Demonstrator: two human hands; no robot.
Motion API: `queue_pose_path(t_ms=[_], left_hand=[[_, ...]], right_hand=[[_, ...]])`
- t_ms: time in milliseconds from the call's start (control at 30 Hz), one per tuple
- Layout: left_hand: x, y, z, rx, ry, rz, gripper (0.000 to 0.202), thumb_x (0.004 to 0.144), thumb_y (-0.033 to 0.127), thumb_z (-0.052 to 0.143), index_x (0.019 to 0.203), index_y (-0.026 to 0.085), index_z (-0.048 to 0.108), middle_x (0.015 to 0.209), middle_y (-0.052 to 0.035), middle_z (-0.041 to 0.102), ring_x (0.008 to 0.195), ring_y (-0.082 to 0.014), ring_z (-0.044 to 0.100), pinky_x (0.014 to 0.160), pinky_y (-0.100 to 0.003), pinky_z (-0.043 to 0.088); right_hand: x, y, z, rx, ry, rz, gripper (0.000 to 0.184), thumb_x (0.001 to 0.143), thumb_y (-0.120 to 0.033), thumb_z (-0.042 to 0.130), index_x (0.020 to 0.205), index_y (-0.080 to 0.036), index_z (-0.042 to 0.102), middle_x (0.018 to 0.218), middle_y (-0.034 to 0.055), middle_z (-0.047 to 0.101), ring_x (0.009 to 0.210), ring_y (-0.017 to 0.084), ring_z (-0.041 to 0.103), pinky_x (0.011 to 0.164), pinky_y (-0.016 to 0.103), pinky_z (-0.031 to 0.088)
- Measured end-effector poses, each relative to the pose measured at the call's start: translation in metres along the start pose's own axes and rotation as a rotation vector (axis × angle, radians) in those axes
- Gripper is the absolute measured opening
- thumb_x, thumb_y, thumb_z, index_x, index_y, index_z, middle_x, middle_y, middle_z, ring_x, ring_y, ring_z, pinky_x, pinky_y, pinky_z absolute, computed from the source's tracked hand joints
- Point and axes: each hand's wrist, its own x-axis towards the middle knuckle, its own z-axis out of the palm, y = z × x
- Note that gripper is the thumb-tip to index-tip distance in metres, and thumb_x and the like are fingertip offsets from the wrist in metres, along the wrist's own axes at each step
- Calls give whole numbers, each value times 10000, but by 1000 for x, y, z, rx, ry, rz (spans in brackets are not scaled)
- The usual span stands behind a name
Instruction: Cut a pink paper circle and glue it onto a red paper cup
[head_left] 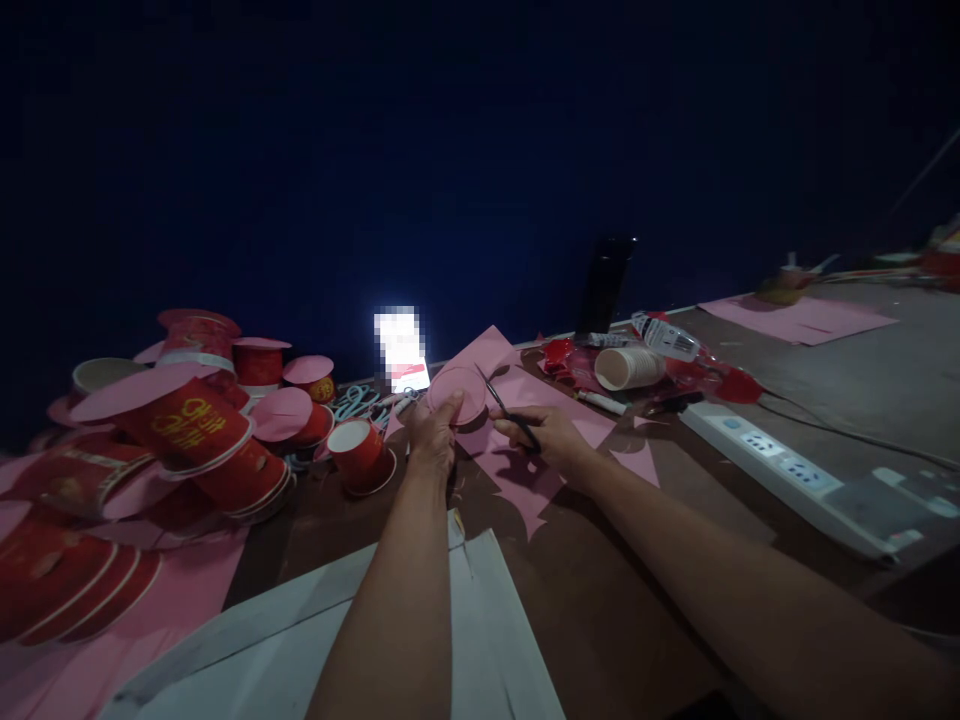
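My left hand pinches a round pink paper disc between thumb and fingers. To its right, my right hand grips a pair of dark-handled scissors. The scissors' blades point up and left, close beside the disc's right edge. Under both hands lies pink paper with cut, jagged edges. Left of my left hand stands a red paper cup with a white top.
Red paper cups, some with pink discs on them, crowd the left side. A lit phone stands at the back. Stacked paper cups lie near a clear bottle. At right is a white power strip; a white board lies in front.
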Motion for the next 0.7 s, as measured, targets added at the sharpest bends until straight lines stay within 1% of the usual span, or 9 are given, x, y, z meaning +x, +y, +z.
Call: queue_pose_path(t_ms=[300,433,600,700], left_hand=[[-1,2,1,-6,9,7,454,527,186,791,946,119,629,806,-62,683,794,-195,655,817,-371,501],[-1,1,0,4,23,14,414,539,191,782,916,117,629,808,-63,682,779,-184,651,814,-365,501],[0,2,0,-9,33,35,382,533,178,778,882,120,631,815,-63,678,796,-188,649,812,-360,499],[1,2,0,-16,38,39,376,518,172,783,857,117,631,800,-59,675,793,-189,646,792,-352,505]], right_hand=[[2,4,0,-18,11,-15,492,651,-455,712,1029,-140,694,573,-9,539,480,74,459,351,159,333],[1,2,0,-19,11,-25,495,632,-445,729,1015,-133,700,602,-2,555,492,70,458,373,166,358],[4,7,-1,-14,-7,-24,523,632,-445,728,1043,-122,689,581,-8,537,455,59,420,352,167,323],[7,10,-2,-22,-1,-37,527,629,-441,733,1046,-121,690,600,2,552,462,60,432,364,168,319]])
